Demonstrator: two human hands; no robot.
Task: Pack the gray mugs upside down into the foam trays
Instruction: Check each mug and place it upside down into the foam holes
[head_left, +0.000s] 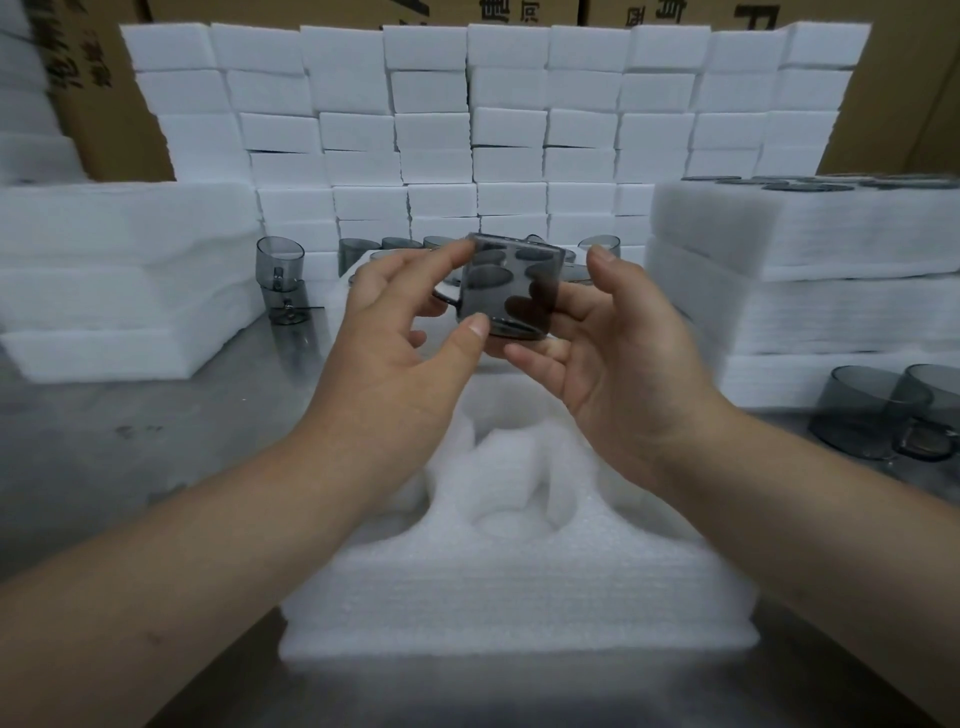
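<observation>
Left hand (400, 332): index fingertip (457, 254) and thumb pinch the translucent gray glass mug (511, 291) on its left side. Right hand (613, 364): curled fingers cradle the mug from beneath and behind, with the thumb raised just beside its right wall. The mug is held in the air between both hands; which end is up cannot be told. Directly below the fingers lies a white foam tray (519, 587) with a round open cavity (511, 499). Stacked gray mugs (280, 275) stand beyond the left fingers.

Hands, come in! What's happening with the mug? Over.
Left hand and right hand both gripping the gray see-through mug. Held over the white foam tray, round pocket empty. Nothing in the way.
</observation>
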